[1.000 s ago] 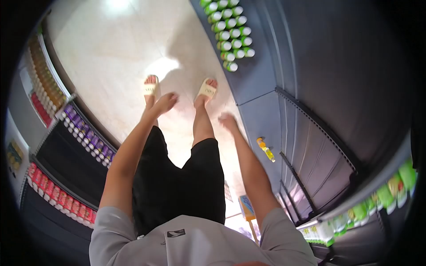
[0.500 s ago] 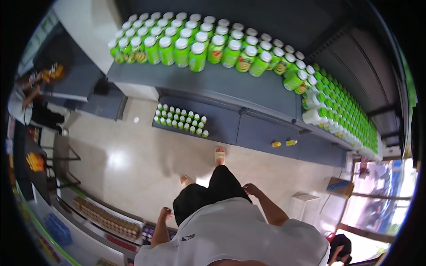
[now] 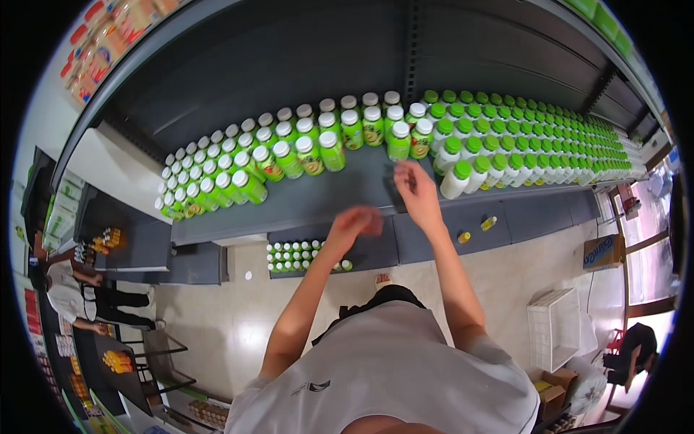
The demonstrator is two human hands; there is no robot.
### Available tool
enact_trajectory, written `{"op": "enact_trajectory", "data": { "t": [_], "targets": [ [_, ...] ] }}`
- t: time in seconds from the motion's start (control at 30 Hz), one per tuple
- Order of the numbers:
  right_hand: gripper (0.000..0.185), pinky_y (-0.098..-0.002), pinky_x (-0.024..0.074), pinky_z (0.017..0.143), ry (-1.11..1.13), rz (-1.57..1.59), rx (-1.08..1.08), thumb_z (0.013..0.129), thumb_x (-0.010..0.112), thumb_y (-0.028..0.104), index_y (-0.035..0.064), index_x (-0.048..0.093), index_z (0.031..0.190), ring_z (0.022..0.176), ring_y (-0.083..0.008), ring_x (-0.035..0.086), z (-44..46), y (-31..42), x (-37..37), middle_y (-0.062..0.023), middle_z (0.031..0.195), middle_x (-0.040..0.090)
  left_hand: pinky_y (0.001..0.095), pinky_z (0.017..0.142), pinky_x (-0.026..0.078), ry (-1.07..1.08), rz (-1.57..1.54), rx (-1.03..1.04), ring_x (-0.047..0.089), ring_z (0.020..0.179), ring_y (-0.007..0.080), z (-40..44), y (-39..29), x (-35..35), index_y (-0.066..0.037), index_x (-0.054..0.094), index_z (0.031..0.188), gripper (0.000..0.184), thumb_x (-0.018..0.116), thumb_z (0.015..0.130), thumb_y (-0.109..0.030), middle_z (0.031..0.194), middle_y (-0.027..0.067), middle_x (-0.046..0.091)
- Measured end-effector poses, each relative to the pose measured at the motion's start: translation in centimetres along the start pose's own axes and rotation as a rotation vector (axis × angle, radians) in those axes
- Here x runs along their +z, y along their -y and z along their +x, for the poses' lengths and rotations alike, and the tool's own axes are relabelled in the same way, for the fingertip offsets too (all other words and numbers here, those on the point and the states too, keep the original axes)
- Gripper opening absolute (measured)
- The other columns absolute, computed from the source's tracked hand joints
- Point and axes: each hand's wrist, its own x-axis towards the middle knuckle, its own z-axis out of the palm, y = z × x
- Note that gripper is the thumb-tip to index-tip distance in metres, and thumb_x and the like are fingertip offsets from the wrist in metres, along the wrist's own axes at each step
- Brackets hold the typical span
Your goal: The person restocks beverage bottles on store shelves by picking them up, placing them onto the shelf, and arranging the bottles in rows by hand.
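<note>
My right hand (image 3: 417, 189) is raised at the front of the grey shelf (image 3: 296, 206), fingers apart and holding nothing. Just beyond its fingertips stands a green bottle with a white cap (image 3: 398, 142). Lower and to the left, my left hand (image 3: 358, 223) hovers before the shelf edge, its fingers smeared by motion. Rows of white-capped green bottles (image 3: 288, 160) fill the shelf to the left, with a gap in the front rows near my hands. To the right stand white bottles with green caps (image 3: 479, 173) in dense rows.
More white-capped bottles (image 3: 289, 259) and two yellow bottles (image 3: 464, 237) stand on the low shelf. A white crate (image 3: 553, 329) and a cardboard box (image 3: 604, 252) are at the right. One person (image 3: 72, 293) is at the left, another (image 3: 636, 354) at the right.
Both hands have risen from beside my body to the shelf front. The view has tilted up and come nearer, so more of the upper shelving shows.
</note>
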Motion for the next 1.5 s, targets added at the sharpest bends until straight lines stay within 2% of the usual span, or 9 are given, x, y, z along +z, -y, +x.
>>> {"op": "enact_trajectory", "data": {
  "t": [0.23, 0.4, 0.63, 0.8, 0.9, 1.17, 1.3, 1.33, 1.5],
  "targets": [
    [0.061, -0.0486, 0.053, 0.063, -0.115, -0.49, 0.152, 0.09, 0.068, 0.033, 0.0075, 0.043, 0.139, 0.077, -0.0404, 0.068, 8.6, -1.4, 0.9, -0.021, 0.081, 0.068, 0.0383, 0.099, 0.05, -0.235, -0.119, 0.003, 0.055, 0.125, 0.0204, 13.3, -5.0, 4.8, -0.011, 0.044, 0.146, 0.045, 0.052, 0.102, -0.017, 0.147, 0.0068, 0.047],
    [0.044, -0.0488, 0.0534, 0.06, -0.139, -0.686, 0.111, 0.087, 0.07, 0.041, 0.0107, 0.053, 0.114, 0.073, -0.0391, 0.07, 10.3, -3.0, 1.3, -0.0177, 0.074, 0.069, 0.0383, 0.102, 0.049, -0.242, 0.036, -0.019, 0.051, 0.13, 0.0182, 13.6, -5.1, 4.9, -0.016, 0.04, 0.151, 0.05, 0.051, 0.102, -0.014, 0.153, 0.0043, 0.041],
    [0.036, -0.05, 0.0525, 0.063, 0.014, -0.624, 0.049, 0.084, 0.071, 0.033, 0.0142, 0.055, 0.111, 0.079, -0.0396, 0.069, 6.3, -1.7, -0.1, -0.0155, 0.08, 0.07, 0.0351, 0.098, 0.051, -0.129, 0.083, 0.029, 0.058, 0.121, 0.0167, 8.6, -4.7, 5.2, -0.014, 0.041, 0.149, 0.05, 0.054, 0.102, -0.015, 0.148, 0.0027, 0.047],
    [0.037, -0.0219, 0.0367, 0.048, -0.02, -0.133, 0.037, 0.084, 0.08, 0.019, 0.0045, 0.054, 0.107, 0.054, -0.0034, 0.045, 0.4, 2.6, -0.1, 0.0019, 0.064, 0.052, 0.0396, 0.105, 0.044, -0.499, 0.987, 0.48, 0.054, 0.126, 0.0285, 1.5, -4.9, 6.5, -0.006, 0.043, 0.143, 0.076, 0.08, 0.077, -0.007, 0.136, 0.0151, 0.054],
    [0.028, -0.0221, 0.0316, 0.044, 0.143, 0.429, 0.304, 0.09, 0.075, 0.017, 0.0062, 0.054, 0.106, 0.051, -0.0024, 0.043, -1.9, 7.5, 0.0, 0.004, 0.066, 0.054, 0.0384, 0.102, 0.046, -0.511, 0.722, 0.498, 0.058, 0.121, 0.0282, -2.7, -6.3, 6.5, -0.005, 0.046, 0.139, 0.076, 0.084, 0.073, -0.008, 0.131, 0.0152, 0.058],
    [0.022, -0.0221, 0.0315, 0.042, 0.391, 0.622, 0.325, 0.102, 0.058, 0.027, 0.0062, 0.052, 0.106, 0.046, -0.0042, 0.039, -6.2, 13.5, 3.8, 0.0031, 0.063, 0.047, 0.0305, 0.081, 0.055, -0.511, 0.333, 0.354, 0.067, 0.092, 0.0152, -13.7, -10.4, 5.0, 0.0, 0.057, 0.116, 0.052, 0.085, 0.073, -0.004, 0.104, 0.0078, 0.069],
    [0.028, -0.0205, 0.0308, 0.044, 0.487, 0.572, 0.276, 0.103, 0.056, 0.028, 0.0035, 0.054, 0.115, 0.049, -0.0038, 0.04, -8.4, 14.4, 7.0, 0.0028, 0.066, 0.051, 0.0283, 0.052, 0.049, -0.409, -0.514, 0.108, 0.063, 0.064, 0.0147, -17.3, -8.6, 3.8, -0.001, 0.061, 0.111, 0.045, 0.06, 0.097, -0.044, 0.087, 0.0057, 0.068],
    [0.028, -0.0199, 0.0315, 0.045, 0.548, 0.55, 0.255, 0.103, 0.056, 0.026, 0.0038, 0.055, 0.12, 0.051, -0.0037, 0.042, -8.6, 13.9, 7.7, 0.0032, 0.07, 0.053, 0.0314, 0.055, 0.048, -0.409, -0.453, 0.045, 0.06, 0.061, 0.0154, -17.8, -7.1, 3.0, -0.005, 0.061, 0.117, 0.065, 0.032, 0.101, -0.06, 0.09, 0.0073, 0.067],
    [0.024, -0.0198, 0.0329, 0.048, 0.745, 0.536, 0.262, 0.101, 0.058, 0.021, 0.006, 0.057, 0.119, 0.055, -0.0037, 0.046, -8.6, 14.5, 12.0, 0.0041, 0.072, 0.054, 0.0377, 0.063, 0.05, -0.392, -0.818, 0.041, 0.06, 0.061, 0.0164, -21.7, -7.4, 1.5, -0.008, 0.061, 0.122, 0.061, 0.033, 0.102, -0.058, 0.096, 0.0107, 0.067]
  ]
}}
